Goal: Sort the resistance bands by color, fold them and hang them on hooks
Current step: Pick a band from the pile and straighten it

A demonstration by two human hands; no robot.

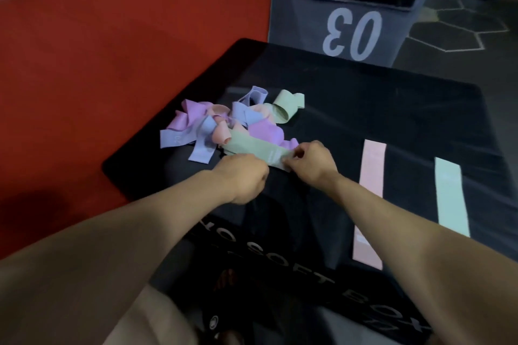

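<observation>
Both hands pinch the near end of a green band (252,150) at frame centre: left hand (242,180) at its lower edge, right hand (309,161) at its tip. The band runs up-left into the pile (224,120). Bare black box top (350,109) lies above and right; pink band (370,202) and mint band (451,199) lie flat lower right. A red pad (112,50) borders the left.

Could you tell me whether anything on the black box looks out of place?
Only the unsorted pile: purple, blue, pink and green bands lie tangled together. The pink band and mint band lie flat and apart. Both hands hold a green band.
</observation>
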